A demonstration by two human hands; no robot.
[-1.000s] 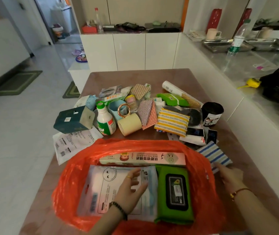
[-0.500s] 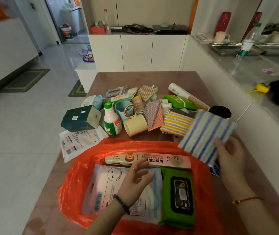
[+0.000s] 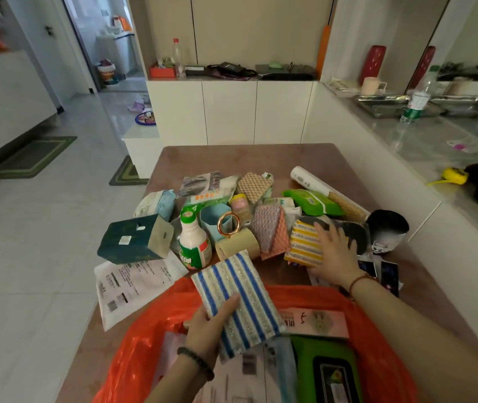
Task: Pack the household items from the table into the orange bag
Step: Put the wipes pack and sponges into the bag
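Right hand (image 3: 333,253): arm stretched beyond the orange bag (image 3: 144,344), fingers (image 3: 324,234) straight and spread, resting flat on the yellow-striped pad (image 3: 301,245).
Left hand (image 3: 210,325): raised over the bag's mouth, grasping the blue-striped pad (image 3: 240,298) by its near corner, thumb on top.
Surface (image 3: 261,158): more items piled past the bag.

Bag (image 3: 144,350) was orange, near cloth (image 3: 237,303) was blue-and-white striped, far cloth (image 3: 301,245) was yellow-and-white striped, box (image 3: 130,242) was dark green.
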